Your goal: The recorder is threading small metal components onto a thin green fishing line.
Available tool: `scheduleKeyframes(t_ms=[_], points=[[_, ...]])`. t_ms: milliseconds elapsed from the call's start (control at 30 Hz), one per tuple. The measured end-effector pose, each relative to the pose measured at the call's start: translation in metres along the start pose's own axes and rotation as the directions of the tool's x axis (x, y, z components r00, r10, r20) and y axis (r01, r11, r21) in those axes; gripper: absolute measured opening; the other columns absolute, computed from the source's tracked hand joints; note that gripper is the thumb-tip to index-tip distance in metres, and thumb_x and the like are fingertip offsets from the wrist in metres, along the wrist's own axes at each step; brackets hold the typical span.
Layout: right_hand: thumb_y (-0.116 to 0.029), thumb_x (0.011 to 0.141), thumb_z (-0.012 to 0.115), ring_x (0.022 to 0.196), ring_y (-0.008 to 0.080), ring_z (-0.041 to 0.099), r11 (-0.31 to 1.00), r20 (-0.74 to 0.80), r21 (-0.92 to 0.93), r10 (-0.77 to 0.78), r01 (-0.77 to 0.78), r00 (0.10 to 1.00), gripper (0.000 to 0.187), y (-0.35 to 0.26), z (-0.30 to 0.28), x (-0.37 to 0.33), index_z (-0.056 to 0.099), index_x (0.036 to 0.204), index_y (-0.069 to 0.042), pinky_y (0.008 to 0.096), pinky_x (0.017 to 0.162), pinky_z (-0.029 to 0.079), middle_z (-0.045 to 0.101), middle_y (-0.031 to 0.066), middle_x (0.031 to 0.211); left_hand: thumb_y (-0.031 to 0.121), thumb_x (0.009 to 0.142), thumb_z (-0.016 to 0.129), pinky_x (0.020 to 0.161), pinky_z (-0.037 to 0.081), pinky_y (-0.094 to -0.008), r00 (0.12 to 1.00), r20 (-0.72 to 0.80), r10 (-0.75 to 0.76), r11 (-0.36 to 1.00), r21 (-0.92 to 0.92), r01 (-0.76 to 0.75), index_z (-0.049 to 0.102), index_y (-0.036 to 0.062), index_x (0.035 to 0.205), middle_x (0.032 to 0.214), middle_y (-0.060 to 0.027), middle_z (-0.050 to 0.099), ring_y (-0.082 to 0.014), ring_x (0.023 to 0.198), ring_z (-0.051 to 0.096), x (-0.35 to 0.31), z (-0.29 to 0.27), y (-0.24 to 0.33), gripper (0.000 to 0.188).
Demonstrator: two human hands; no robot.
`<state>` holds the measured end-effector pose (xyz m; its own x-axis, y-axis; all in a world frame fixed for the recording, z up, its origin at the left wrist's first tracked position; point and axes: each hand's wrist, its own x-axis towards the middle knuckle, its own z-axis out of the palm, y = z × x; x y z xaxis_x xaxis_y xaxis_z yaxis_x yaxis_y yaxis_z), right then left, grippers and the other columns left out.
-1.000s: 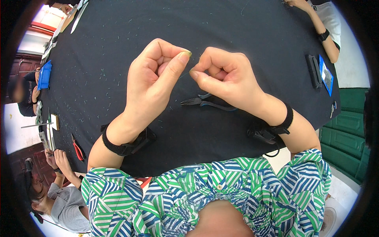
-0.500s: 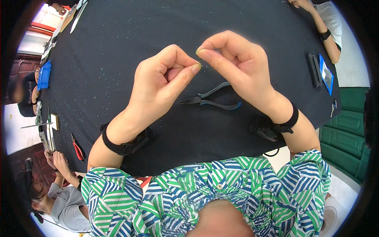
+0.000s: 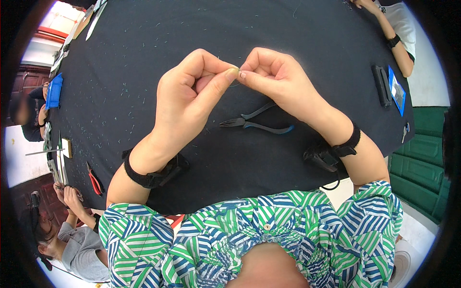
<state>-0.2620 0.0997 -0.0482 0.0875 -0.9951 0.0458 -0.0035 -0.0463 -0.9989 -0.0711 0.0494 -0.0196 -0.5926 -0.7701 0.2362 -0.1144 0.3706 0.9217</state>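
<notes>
My left hand (image 3: 189, 91) and my right hand (image 3: 287, 86) meet above the dark cloth, each closed in a pinch of thumb and forefinger. Their fingertips touch or nearly touch. A faint thin strand (image 3: 234, 85) shows just under them, too fine to name, and what sits between the fingertips is hidden. Below the hands, a pair of pliers (image 3: 234, 122) with dark, blue-tipped handles lies open on the cloth, its upper handle partly covered by my right hand. Both my wrists carry black straps with small black devices.
Tiny snippets are scattered over the black tablecloth (image 3: 158, 62). Red-handled pliers (image 3: 95, 181) lie at left, and a blue tray (image 3: 54, 91) is at the far left edge. A black case (image 3: 382, 85) and blue-edged packet (image 3: 397, 91) lie at right. Other people sit around the table.
My right hand has come down and slightly left, and my left hand has shifted a little up and left. The fingertips, apart before, are now together.
</notes>
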Motion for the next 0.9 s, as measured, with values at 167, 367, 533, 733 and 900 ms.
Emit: scheduleKeyframes(t_ms=[167, 367, 533, 733, 900], points=[[-0.016, 0.085, 0.068, 0.051, 0.0011, 0.037, 0.979, 0.036, -0.170, -0.104, 0.109, 0.994, 0.012, -0.011, 0.002, -0.007, 0.064, 0.082, -0.004, 0.0223, 0.047, 0.029, 0.046, -0.0066, 0.055, 0.009, 0.091, 0.065, 0.049, 0.030, -0.0176, 0.999, -0.037, 0.001, 1.000, -0.009, -0.001, 0.063, -0.0004, 0.091, 0.060, 0.0071, 0.046, 0.0004, 0.054, 0.037, 0.001, 0.000, -0.001, 0.010], [-0.015, 0.082, 0.070, 0.043, 0.0087, 0.037, 0.791, 0.088, -0.495, -0.366, 0.360, 0.926, 0.009, -0.025, 0.004, -0.014, 0.067, 0.083, -0.007, 0.0267, 0.044, 0.028, 0.042, 0.0018, 0.050, 0.008, 0.090, 0.065, 0.050, 0.030, -0.0178, 0.999, -0.029, -0.035, 0.999, -0.028, 0.034, 0.062, -0.0014, 0.091, 0.059, 0.0074, 0.046, 0.0005, 0.055, 0.038, 0.001, 0.000, -0.002, 0.010], [-0.013, 0.084, 0.072, 0.046, 0.0043, 0.035, 0.781, -0.040, -0.528, -0.414, 0.332, 0.909, 0.010, -0.029, 0.000, -0.015, 0.069, 0.092, -0.007, 0.0236, 0.044, 0.027, 0.040, -0.0018, 0.052, 0.005, 0.088, 0.066, 0.050, 0.032, -0.0191, 0.997, 0.069, -0.034, 0.999, 0.013, 0.033, 0.063, -0.0010, 0.088, 0.060, 0.0055, 0.047, -0.0005, 0.056, 0.039, -0.001, -0.002, 0.000, 0.006], [-0.016, 0.088, 0.069, 0.051, 0.0008, 0.033, 0.885, -0.097, -0.385, -0.322, 0.262, 0.942, 0.013, -0.017, -0.007, -0.006, 0.069, 0.093, -0.004, 0.0214, 0.047, 0.027, 0.040, -0.0075, 0.054, 0.006, 0.090, 0.067, 0.051, 0.027, -0.0162, 0.989, 0.129, 0.069, 0.991, 0.106, -0.083, 0.066, 0.0011, 0.092, 0.067, 0.0074, 0.053, 0.0018, 0.058, 0.038, -0.002, -0.002, -0.001, 0.006], [-0.019, 0.090, 0.067, 0.052, -0.0008, 0.035, 0.980, -0.046, -0.158, -0.128, 0.120, 0.991, 0.016, -0.004, -0.007, 0.000, 0.067, 0.092, -0.003, 0.0196, 0.048, 0.027, 0.043, -0.0105, 0.057, 0.006, 0.089, 0.067, 0.051, 0.026, -0.0161, 0.990, 0.091, 0.107, 0.987, 0.114, -0.117, 0.067, 0.0014, 0.093, 0.066, 0.0074, 0.052, 0.0016, 0.057, 0.037, 0.001, -0.002, -0.003, 0.006]])
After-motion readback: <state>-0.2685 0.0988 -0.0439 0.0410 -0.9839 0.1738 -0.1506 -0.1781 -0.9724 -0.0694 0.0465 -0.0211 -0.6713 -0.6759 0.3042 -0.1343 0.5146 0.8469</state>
